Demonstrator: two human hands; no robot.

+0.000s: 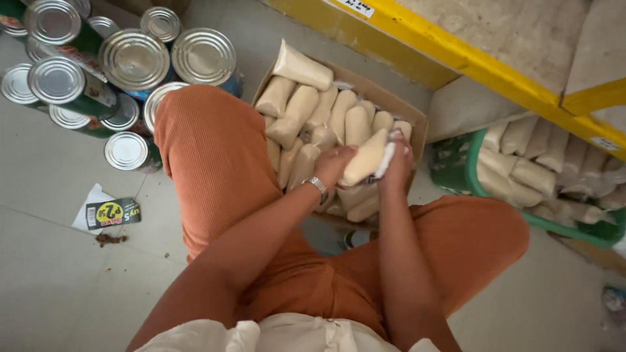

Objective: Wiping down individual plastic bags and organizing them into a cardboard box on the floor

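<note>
**Head view: my hands hold a pale pouch over a full box**

I see the grey floor (52,274) first, then my orange trousers (215,163). A cluster of silver-topped cans (134,60) stands at upper left. A cardboard box (417,124) of pale pouches sits ahead; a green basket (456,169) with more lies to the right. My left hand (334,164) and right hand (399,163) both grasp one cream pouch (365,158), with a white cloth (388,156) against it, just above the box.
</note>
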